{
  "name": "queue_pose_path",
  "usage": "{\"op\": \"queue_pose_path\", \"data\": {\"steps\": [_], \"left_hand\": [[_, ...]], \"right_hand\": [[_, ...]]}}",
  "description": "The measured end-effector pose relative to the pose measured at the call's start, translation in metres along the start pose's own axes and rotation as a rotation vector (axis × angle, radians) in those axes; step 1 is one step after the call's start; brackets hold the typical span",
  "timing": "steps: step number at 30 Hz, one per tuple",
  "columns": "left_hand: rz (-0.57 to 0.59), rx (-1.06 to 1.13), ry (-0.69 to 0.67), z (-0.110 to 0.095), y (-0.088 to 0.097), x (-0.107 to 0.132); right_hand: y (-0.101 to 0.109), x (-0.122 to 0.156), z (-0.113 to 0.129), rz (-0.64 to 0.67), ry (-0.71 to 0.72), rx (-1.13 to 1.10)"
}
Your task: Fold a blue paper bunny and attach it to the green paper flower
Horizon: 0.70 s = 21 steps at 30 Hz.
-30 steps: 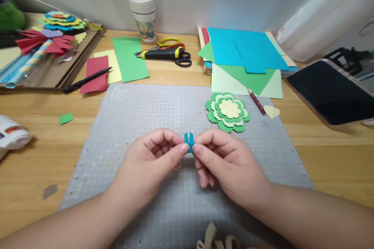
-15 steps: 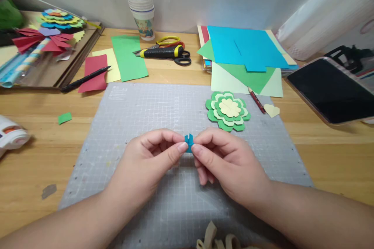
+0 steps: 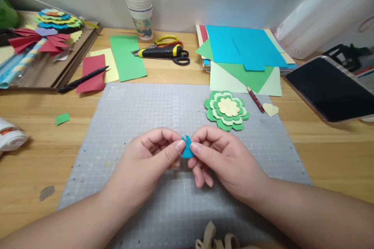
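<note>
Around the paper piece (image 3: 187,152) above the mat (image 3: 131,113), the left hand (image 3: 150,157) is at nine o'clock, the right hand (image 3: 224,163) at three. The paper flower (image 3: 228,107) lies on the mat between one and two, the pencil (image 3: 255,99) just beyond. Farther out on the surface (image 3: 336,155), the paper stack (image 3: 248,46) sits at one, the cup (image 3: 142,27) at eleven behind the cutter (image 3: 160,51), and the pen (image 3: 84,79) across a sheet (image 3: 95,84) at ten.

Cutting mat (image 3: 146,105) is being softly lit, near side being dimmed by shadow, wall (image 3: 224,2) being tinted bluish, blue paper piece (image 3: 187,152) being slightly blurred, edges being stretched
</note>
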State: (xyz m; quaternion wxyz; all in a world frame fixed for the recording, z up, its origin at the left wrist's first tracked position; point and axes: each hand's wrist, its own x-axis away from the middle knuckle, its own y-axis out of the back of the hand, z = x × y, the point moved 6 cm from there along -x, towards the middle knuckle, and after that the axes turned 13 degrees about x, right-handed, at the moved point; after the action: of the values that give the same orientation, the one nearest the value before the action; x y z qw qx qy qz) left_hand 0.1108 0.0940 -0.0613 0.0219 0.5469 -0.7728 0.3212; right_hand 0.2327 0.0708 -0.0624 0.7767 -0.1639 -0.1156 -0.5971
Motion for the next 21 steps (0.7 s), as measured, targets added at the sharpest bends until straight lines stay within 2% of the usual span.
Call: {"op": "queue_pose_path", "data": {"steps": [7,21], "left_hand": [[-0.041,-0.022,0.01,0.0,0.0041,0.0003],[-0.049,-0.046,0.033,0.0023,0.0059,0.0006]], "right_hand": [[0.0004,0.0013,0.0017,0.007,0.008,-0.006],[0.0013,0.0015,0.0033,0.0,0.039,0.008]]}}
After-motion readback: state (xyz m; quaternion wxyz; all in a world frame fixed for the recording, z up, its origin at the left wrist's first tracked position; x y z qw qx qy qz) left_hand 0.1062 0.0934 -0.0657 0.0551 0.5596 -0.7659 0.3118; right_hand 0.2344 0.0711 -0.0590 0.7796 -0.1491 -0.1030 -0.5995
